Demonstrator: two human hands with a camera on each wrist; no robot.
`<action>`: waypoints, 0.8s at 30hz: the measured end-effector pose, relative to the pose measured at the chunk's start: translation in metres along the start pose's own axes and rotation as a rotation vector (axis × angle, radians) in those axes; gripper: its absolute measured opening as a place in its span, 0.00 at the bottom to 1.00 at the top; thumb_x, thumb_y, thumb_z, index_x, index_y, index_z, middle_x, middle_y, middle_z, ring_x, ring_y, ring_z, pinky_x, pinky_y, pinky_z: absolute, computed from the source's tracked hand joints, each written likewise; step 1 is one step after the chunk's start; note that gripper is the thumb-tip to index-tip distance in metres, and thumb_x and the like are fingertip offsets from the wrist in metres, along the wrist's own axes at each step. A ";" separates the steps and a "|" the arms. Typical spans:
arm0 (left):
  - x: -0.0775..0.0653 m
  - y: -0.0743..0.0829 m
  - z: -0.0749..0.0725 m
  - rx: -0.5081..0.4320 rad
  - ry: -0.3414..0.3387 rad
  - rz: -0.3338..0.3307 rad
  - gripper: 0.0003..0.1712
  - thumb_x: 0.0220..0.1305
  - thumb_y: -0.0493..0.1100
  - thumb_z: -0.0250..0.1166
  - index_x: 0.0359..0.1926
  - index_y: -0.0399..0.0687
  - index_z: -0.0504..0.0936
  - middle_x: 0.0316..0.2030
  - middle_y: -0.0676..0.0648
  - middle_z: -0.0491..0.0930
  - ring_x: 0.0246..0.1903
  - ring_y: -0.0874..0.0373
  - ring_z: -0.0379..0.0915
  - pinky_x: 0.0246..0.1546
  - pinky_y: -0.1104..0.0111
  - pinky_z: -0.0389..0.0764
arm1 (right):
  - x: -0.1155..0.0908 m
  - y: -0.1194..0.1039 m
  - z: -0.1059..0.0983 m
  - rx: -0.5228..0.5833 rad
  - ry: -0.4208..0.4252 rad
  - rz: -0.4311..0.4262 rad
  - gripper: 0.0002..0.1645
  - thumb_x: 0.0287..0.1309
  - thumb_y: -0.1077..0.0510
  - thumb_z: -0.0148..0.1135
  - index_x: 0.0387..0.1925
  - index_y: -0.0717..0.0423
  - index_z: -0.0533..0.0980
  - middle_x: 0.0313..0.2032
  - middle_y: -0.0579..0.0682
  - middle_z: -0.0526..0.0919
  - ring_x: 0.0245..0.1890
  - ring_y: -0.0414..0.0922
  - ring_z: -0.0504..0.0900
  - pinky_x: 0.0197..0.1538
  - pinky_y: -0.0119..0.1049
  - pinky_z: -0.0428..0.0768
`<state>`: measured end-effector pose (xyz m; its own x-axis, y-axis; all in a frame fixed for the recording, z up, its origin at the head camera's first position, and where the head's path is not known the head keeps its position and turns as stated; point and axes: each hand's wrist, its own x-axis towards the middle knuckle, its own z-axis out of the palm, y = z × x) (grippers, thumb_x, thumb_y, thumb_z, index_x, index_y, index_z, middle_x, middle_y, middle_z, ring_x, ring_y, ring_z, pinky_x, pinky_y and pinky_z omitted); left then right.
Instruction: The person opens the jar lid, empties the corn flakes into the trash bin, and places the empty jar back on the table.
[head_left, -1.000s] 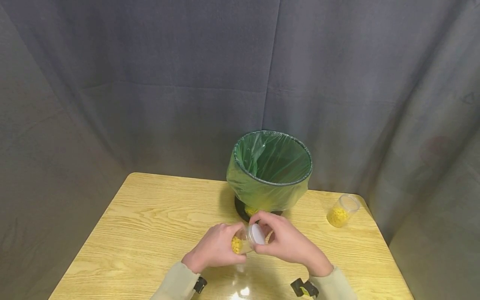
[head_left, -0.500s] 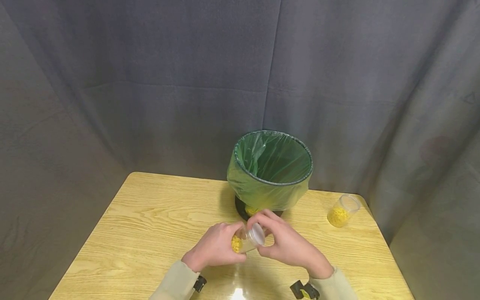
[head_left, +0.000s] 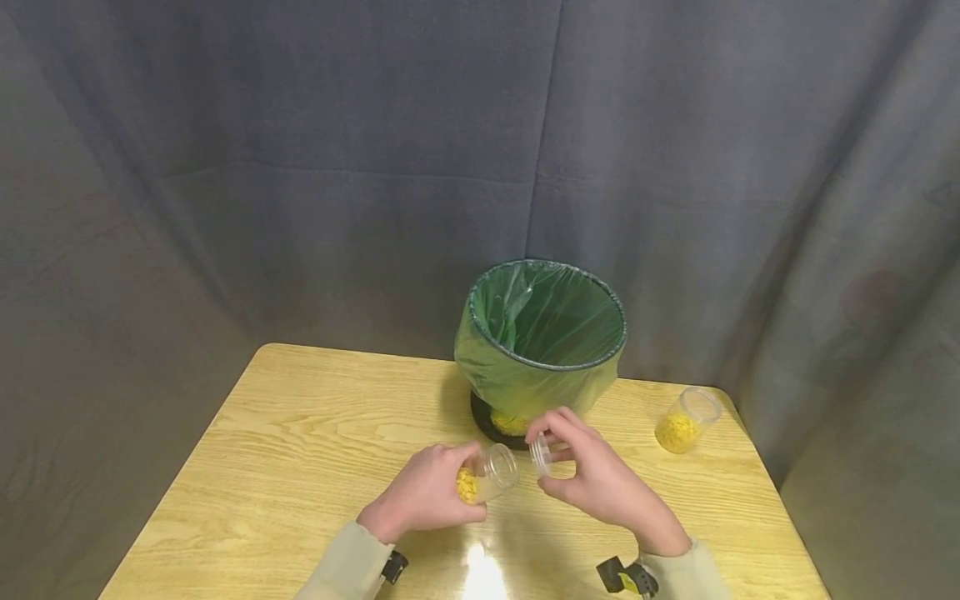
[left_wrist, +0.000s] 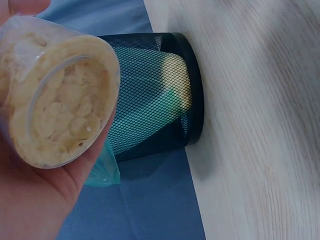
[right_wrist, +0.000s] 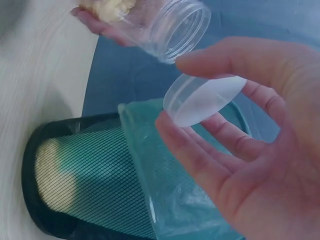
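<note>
In the head view my left hand (head_left: 426, 493) grips a clear plastic jar (head_left: 491, 473) that lies tilted, its uncovered mouth toward the right. Yellow flaky pieces (head_left: 467, 485) sit at the jar's bottom; the left wrist view shows them through the jar's base (left_wrist: 70, 107). A little to the right, my right hand (head_left: 596, 475) pinches a translucent screw lid (head_left: 540, 456) by its edge between thumb and fingers. The right wrist view has the lid (right_wrist: 202, 100) apart from the jar's threaded mouth (right_wrist: 182, 30), just below it.
A mesh wastebasket (right_wrist: 100, 175) with a green plastic liner (head_left: 540, 392) stands behind the hands. A second clear jar (head_left: 686, 421), uncovered and partly filled with yellow pieces, stands at the right back of the wooden table (head_left: 300, 433). Grey curtains (head_left: 360, 208) surround the table.
The lid has come off the jar in my left hand. My right hand has moved right with the lid, and my left hand has shifted slightly left with the jar.
</note>
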<state>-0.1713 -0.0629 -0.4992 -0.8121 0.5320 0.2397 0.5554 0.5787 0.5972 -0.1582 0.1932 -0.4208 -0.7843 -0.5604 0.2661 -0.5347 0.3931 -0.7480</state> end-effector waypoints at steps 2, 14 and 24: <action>0.000 0.000 0.000 -0.003 0.000 0.004 0.20 0.41 0.50 0.75 0.36 0.58 0.77 0.19 0.63 0.69 0.17 0.69 0.61 0.16 0.71 0.66 | -0.002 0.002 -0.002 0.004 0.010 0.017 0.36 0.45 0.77 0.71 0.49 0.42 0.72 0.49 0.46 0.74 0.51 0.51 0.80 0.51 0.45 0.83; 0.003 0.001 -0.006 -0.030 -0.008 -0.007 0.21 0.42 0.50 0.76 0.38 0.62 0.75 0.20 0.62 0.71 0.15 0.69 0.63 0.15 0.71 0.69 | -0.009 0.015 -0.004 -0.062 0.081 0.020 0.31 0.44 0.73 0.76 0.47 0.50 0.74 0.46 0.41 0.80 0.49 0.47 0.82 0.52 0.46 0.81; 0.006 0.001 -0.016 -0.039 0.007 -0.015 0.21 0.43 0.48 0.75 0.37 0.60 0.74 0.19 0.61 0.71 0.15 0.69 0.64 0.14 0.71 0.69 | -0.018 0.027 0.001 -0.047 0.082 0.083 0.30 0.44 0.70 0.79 0.45 0.52 0.71 0.44 0.48 0.83 0.47 0.48 0.84 0.54 0.52 0.80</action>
<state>-0.1780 -0.0687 -0.4850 -0.8214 0.5192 0.2360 0.5361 0.5620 0.6298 -0.1585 0.2134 -0.4465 -0.8484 -0.4641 0.2548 -0.4797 0.4702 -0.7408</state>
